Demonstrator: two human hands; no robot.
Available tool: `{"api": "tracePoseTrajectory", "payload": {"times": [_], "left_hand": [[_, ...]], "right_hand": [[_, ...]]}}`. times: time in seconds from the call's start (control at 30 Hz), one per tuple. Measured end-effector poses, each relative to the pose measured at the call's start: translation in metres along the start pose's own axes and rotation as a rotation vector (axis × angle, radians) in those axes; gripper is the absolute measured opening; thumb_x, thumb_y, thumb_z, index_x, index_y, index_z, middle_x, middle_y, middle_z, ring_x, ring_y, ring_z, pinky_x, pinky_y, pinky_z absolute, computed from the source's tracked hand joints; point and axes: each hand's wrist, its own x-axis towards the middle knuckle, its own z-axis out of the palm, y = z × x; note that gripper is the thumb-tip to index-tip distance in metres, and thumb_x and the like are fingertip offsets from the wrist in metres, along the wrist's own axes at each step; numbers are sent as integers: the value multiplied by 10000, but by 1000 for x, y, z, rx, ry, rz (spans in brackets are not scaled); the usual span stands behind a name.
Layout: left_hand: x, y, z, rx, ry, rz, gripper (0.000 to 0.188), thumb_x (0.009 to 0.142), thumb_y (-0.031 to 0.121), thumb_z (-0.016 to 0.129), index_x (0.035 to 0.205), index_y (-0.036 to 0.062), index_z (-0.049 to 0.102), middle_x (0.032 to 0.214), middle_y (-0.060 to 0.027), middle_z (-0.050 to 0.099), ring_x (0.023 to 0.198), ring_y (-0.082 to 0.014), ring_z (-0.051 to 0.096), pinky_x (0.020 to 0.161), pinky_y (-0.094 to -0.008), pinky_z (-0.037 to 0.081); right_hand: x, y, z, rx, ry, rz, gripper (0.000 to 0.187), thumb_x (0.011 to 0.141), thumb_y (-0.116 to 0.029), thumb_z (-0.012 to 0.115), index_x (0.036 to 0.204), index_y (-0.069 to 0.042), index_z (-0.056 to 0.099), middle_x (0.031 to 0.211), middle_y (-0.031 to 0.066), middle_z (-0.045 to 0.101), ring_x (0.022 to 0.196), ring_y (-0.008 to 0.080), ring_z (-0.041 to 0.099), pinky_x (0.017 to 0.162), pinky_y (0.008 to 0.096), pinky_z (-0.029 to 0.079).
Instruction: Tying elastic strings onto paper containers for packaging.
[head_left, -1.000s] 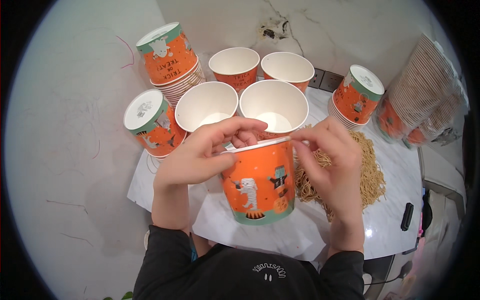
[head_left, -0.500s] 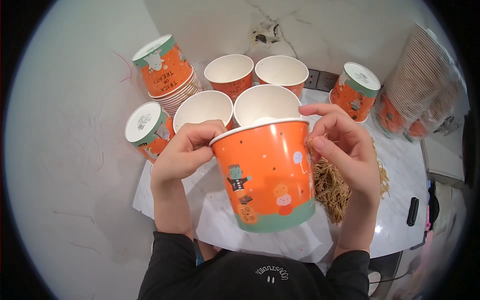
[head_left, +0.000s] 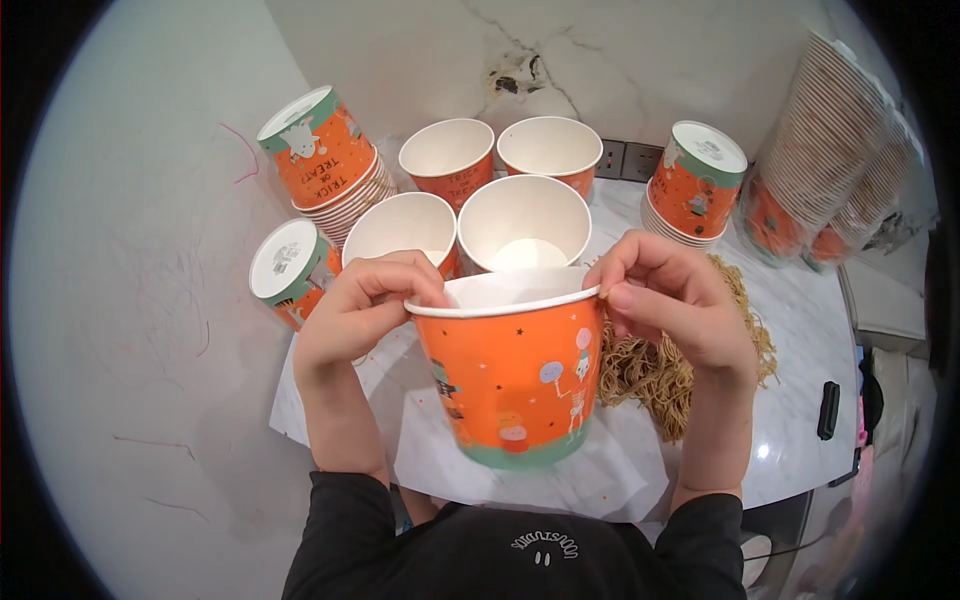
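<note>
Upright in front of me is an orange paper bucket [head_left: 500,370] with a green base band, a white rim and cartoon figures. My left hand [head_left: 370,305] is closed on its rim at the left, fingers over the edge and inside. My right hand [head_left: 675,305] pinches the rim at the right between thumb and fingers; whether a cord is also in that pinch is too small to tell. Beside and beneath the right hand lies a pile of tan cords [head_left: 655,385]. Directly behind the held bucket stands another upright white-lined bucket [head_left: 525,222].
More upright buckets [head_left: 400,228] stand behind on the marble-patterned table [head_left: 770,440]. Upside-down buckets are stacked at left [head_left: 318,150] and right [head_left: 697,180]. Plastic-wrapped bucket stacks [head_left: 820,150] lean at far right. A small black object [head_left: 828,410] lies near the right edge.
The held bucket has turned about its upright axis, its figures shifting leftward, and moved slightly left. Its opening now shows more. Both hands stay at the rim; the right has moved slightly left.
</note>
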Motion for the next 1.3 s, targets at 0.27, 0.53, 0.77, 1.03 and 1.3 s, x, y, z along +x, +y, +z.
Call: {"api": "tracePoseTrajectory", "payload": {"times": [0.27,0.53,0.77,1.03,1.3], "left_hand": [[-5,45,52,40,11,-153,664,794,85,777,1419,-8,570,1216,-144,718,1060,-167,694,913,-309,529],[-22,35,54,-104,110,-262,581,794,-55,628,1372,-44,574,1294,-99,644,1217,-149,603,1044,-311,467],[-46,15,68,-262,141,-278,636,813,-50,559,1443,-21,477,1303,-65,603,1201,-135,578,1000,-306,485],[-69,-1,98,-559,325,-248,649,863,-45,642,1478,-60,434,1367,-142,589,1264,-169,568,1044,-312,485],[-89,0,110,-681,333,-263,539,949,-58,628,1457,-80,450,1354,-162,615,1247,-180,600,1034,-316,509]], "right_hand": [[8,35,33,-150,-19,-93,93,1023,-107,614,1034,-16,602,935,18,681,812,28,628,667,186,488],[7,28,26,-128,167,-304,47,990,-42,603,1032,-26,614,1044,42,667,920,95,653,697,225,524],[13,56,42,-947,-37,-706,149,847,20,695,980,-32,655,1091,134,704,910,287,707,768,345,577],[7,113,53,-937,26,-864,253,805,-56,745,1039,-50,649,1123,107,664,969,313,683,769,379,571],[2,112,59,-980,-40,-952,300,748,-61,758,1034,-58,668,1140,104,688,1011,308,683,758,385,584]]}}
